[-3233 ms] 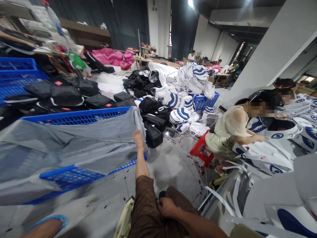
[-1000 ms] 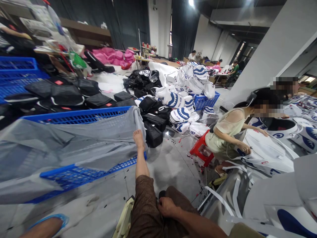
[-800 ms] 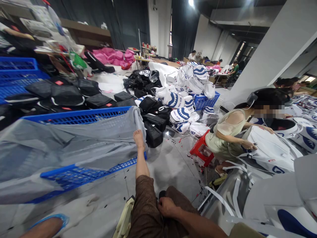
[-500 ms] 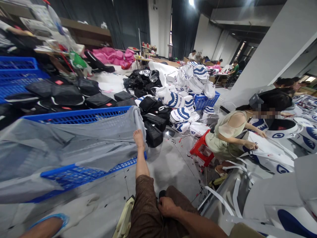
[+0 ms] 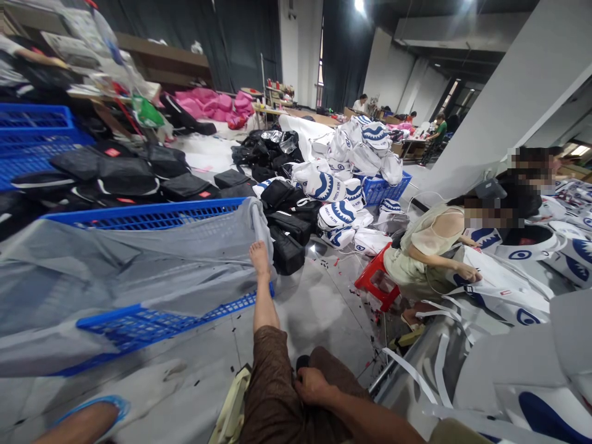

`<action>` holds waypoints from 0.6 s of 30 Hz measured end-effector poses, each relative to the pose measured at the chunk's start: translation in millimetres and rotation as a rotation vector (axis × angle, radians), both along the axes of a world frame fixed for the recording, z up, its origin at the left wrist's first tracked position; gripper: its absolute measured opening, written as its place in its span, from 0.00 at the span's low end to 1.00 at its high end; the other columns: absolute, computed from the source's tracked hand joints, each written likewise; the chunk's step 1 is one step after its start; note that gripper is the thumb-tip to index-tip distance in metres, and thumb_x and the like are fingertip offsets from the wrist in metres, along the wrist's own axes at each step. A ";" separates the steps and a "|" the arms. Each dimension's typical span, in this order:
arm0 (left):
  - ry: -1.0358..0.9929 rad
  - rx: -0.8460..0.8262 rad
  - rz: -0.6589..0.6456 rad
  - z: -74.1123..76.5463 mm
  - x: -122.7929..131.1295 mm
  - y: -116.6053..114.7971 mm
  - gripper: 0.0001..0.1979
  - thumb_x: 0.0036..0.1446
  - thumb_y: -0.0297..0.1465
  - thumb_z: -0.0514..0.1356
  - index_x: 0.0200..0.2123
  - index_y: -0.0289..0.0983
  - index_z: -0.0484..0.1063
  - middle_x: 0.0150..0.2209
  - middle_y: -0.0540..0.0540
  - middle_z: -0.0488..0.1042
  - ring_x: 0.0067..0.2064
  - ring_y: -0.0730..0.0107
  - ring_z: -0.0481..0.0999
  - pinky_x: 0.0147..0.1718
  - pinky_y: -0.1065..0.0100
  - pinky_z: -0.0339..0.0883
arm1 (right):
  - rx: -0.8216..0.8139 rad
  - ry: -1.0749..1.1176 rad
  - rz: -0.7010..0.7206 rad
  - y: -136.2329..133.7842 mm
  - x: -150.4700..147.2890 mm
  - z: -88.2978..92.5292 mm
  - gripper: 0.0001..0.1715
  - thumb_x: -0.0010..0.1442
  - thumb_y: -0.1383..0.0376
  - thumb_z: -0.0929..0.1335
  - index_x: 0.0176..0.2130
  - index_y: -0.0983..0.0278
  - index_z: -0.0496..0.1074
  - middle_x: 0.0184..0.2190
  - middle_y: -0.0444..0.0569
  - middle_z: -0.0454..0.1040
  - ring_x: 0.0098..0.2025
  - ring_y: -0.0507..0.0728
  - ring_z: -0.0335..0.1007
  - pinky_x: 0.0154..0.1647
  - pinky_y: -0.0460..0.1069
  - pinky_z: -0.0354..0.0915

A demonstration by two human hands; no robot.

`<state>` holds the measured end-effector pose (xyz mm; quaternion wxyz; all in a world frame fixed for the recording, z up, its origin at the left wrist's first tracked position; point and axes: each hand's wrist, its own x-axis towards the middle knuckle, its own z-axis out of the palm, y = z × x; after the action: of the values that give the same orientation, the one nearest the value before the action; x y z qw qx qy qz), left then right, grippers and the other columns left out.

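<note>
My right hand [image 5: 312, 386] rests on my lap with its fingers curled closed. A small dark rounded thing [image 5: 303, 362] shows just beyond the fist; whether the fingers hold it I cannot tell. Under the hand are my brown shorts [image 5: 266, 376]. My left hand is not in view. My bare foot [image 5: 259, 256] is propped on the grey cloth [image 5: 185, 259] draped over a blue plastic crate [image 5: 139, 327]. At the lower left edge a bare limb [image 5: 86, 422] meets a blue band [image 5: 121, 408], partly cut off.
To the right, a co-worker on a red stool [image 5: 380, 277] handles a white bag [image 5: 504, 277]. Black bags [image 5: 127, 176] lie beyond the crate. White shark-print bags [image 5: 340, 216] are heaped ahead. White straps [image 5: 411, 370] hang near my right side.
The co-worker on the right has leaned and shifted a hand over the white bag. Another person behind shows more. My right hand has not visibly moved.
</note>
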<state>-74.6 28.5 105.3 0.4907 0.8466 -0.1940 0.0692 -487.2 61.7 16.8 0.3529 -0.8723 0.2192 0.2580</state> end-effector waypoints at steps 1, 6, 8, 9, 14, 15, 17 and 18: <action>-0.001 0.000 -0.002 -1.5 1.7 0.0 0.18 0.73 0.21 0.38 0.60 0.23 0.56 0.61 0.42 0.58 0.81 0.18 0.41 0.75 0.25 0.36 | -0.002 0.000 0.005 -0.1 0.0 0.3 0.16 0.73 0.66 0.67 0.52 0.63 0.84 0.56 0.61 0.87 0.60 0.66 0.85 0.54 0.51 0.72; 0.005 0.002 -0.016 -10.1 10.5 1.5 0.19 0.74 0.22 0.37 0.62 0.21 0.55 0.59 0.45 0.56 0.81 0.18 0.38 0.75 0.27 0.34 | -0.007 -0.005 0.008 0.2 0.3 1.5 0.16 0.73 0.66 0.66 0.51 0.62 0.84 0.55 0.59 0.88 0.58 0.65 0.86 0.52 0.50 0.72; 0.001 0.014 -0.011 -15.7 14.9 0.9 0.20 0.74 0.23 0.37 0.62 0.21 0.56 0.60 0.44 0.57 0.80 0.17 0.40 0.75 0.27 0.35 | -0.015 0.002 0.011 0.5 0.5 1.9 0.17 0.73 0.67 0.67 0.52 0.63 0.85 0.55 0.60 0.88 0.59 0.65 0.86 0.53 0.50 0.73; -0.008 0.021 -0.004 -19.4 17.8 0.1 0.20 0.74 0.22 0.37 0.61 0.20 0.56 0.60 0.44 0.57 0.80 0.16 0.41 0.74 0.26 0.36 | -0.016 0.007 0.010 0.6 0.7 2.1 0.17 0.73 0.67 0.67 0.52 0.63 0.85 0.56 0.60 0.88 0.59 0.65 0.86 0.54 0.51 0.74; -0.095 0.002 0.027 -46.3 37.1 -5.4 0.18 0.74 0.21 0.38 0.59 0.19 0.57 0.55 0.46 0.56 0.79 0.12 0.44 0.71 0.19 0.41 | -0.011 0.020 0.001 0.8 0.8 1.5 0.18 0.74 0.66 0.67 0.54 0.63 0.85 0.56 0.61 0.87 0.60 0.67 0.86 0.55 0.51 0.75; -0.106 -0.003 0.028 -51.6 40.7 -5.9 0.18 0.75 0.21 0.38 0.59 0.19 0.57 0.54 0.47 0.56 0.79 0.12 0.44 0.71 0.19 0.41 | -0.014 0.016 -0.001 0.9 0.7 0.6 0.18 0.73 0.66 0.67 0.54 0.63 0.85 0.56 0.61 0.87 0.60 0.67 0.86 0.55 0.51 0.75; -0.117 0.005 0.026 -60.7 46.5 -6.2 0.19 0.75 0.22 0.37 0.61 0.19 0.57 0.53 0.47 0.55 0.79 0.13 0.44 0.71 0.20 0.42 | -0.016 -0.001 -0.012 1.1 0.4 -2.0 0.17 0.72 0.67 0.68 0.53 0.63 0.86 0.55 0.61 0.88 0.60 0.68 0.86 0.55 0.51 0.75; -0.119 0.013 0.026 -64.4 48.6 -6.1 0.19 0.76 0.22 0.37 0.61 0.20 0.57 0.53 0.48 0.55 0.80 0.14 0.44 0.71 0.20 0.42 | -0.017 -0.011 -0.019 1.2 0.3 -3.5 0.17 0.72 0.67 0.68 0.52 0.63 0.86 0.55 0.61 0.88 0.59 0.68 0.86 0.54 0.51 0.76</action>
<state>-26.1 22.4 40.9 0.4716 0.8467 -0.2126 0.1246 -486.9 62.9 13.2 0.3492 -0.8745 0.2278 0.2479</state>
